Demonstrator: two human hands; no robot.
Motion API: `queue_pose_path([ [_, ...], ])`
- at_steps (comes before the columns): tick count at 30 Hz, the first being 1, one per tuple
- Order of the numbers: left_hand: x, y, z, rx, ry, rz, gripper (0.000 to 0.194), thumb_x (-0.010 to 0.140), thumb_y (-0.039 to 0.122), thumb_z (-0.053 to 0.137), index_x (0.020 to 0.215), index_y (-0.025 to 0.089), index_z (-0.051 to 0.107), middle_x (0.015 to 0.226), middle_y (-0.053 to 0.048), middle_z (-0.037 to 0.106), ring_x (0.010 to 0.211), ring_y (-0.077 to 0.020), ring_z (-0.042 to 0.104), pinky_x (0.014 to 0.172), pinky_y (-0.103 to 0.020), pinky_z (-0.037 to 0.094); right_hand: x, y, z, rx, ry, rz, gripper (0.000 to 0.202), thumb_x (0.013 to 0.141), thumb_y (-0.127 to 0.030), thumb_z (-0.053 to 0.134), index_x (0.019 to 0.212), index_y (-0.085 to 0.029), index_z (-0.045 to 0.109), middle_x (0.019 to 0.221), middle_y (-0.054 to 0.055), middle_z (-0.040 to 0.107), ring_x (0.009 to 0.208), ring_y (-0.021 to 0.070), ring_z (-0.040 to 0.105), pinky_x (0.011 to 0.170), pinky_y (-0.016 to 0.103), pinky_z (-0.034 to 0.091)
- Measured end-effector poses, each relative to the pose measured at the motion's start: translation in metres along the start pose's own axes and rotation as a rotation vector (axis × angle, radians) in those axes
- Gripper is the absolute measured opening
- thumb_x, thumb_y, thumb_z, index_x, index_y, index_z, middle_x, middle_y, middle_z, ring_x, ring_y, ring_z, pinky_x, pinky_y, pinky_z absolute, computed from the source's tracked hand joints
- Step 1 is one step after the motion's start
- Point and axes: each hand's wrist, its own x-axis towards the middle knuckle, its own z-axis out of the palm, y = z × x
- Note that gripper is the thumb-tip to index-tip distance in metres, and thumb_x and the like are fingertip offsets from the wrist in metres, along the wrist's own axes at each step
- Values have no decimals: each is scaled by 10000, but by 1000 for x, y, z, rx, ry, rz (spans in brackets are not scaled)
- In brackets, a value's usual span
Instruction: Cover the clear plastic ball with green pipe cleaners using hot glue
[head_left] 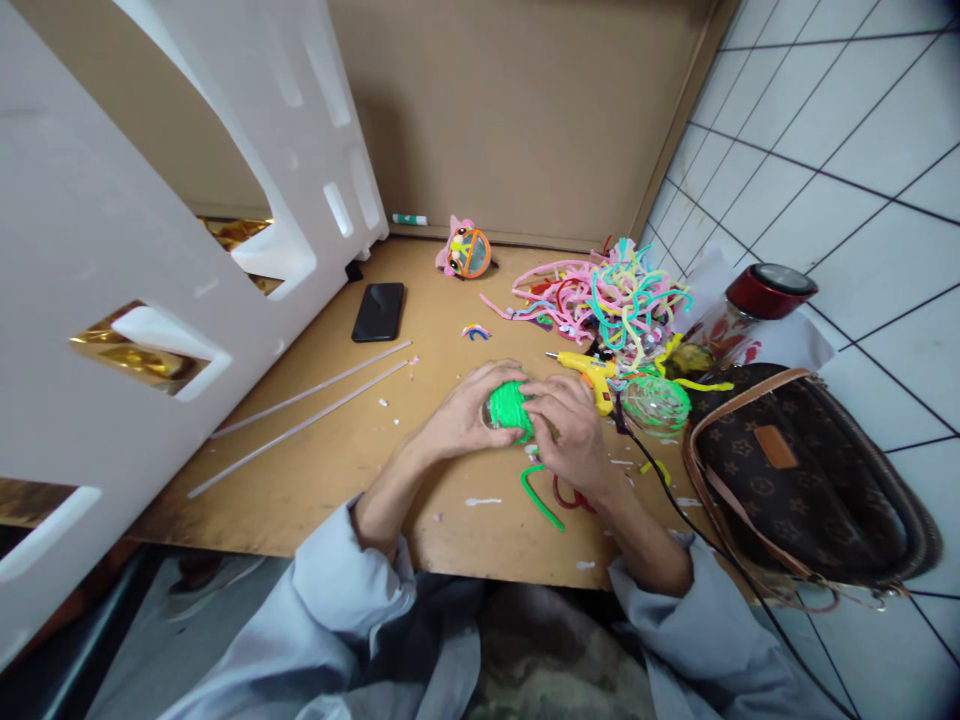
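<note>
We hold a rounded object wrapped in bright-green fuzzy strands (508,408) over the flat tan bench (457,530), left hand (466,408) clasped round one side, right hand (574,425) fingers bunched against the other. It looks light, soft outside, best gripped by its sides; our fingers hide part, its core unclear.

Some room leftward, handbag (832,490) rightward

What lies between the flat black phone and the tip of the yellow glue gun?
In the head view, a small multicoloured arch on the brown tabletop.
</note>
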Motion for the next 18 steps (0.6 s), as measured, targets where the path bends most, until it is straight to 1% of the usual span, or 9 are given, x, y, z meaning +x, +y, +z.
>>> queue_pose_path([
  [7, 0, 2, 1, -17, 21, -66, 717, 738, 392, 761, 1364, 215, 461, 1341, -131, 575, 1246, -309, 572, 1102, -481, 442, 1, 0, -2, -24, -10, -7, 197, 871, -77, 509, 898, -219, 643, 1051, 58, 744, 999, 231, 592, 901, 417, 461],
  [13, 0, 2, -1, -6, -16, -7, 575, 771, 400, 744, 1269, 213, 528, 1371, -145, 552, 1304, -315, 531, 1121, -499, 419, 1, 0, -2, -33, -12, -12, 192, 873, -78, 504, 898, -224, 625, 1044, 49, 744, 985, 229, 594, 895, 415, 461],
  [18, -1, 0, 0, -6, 3, -4, 613, 771, 417, 750, 1298, 218, 507, 1374, -147, 548, 1309, -316, 525, 1126, -509, 412, 1, 1, -2, -22, -12, -6, 199, 875, -82, 498, 889, -226, 635, 1038, 46, 745, 982, 224, 594, 904, 413, 452],
])
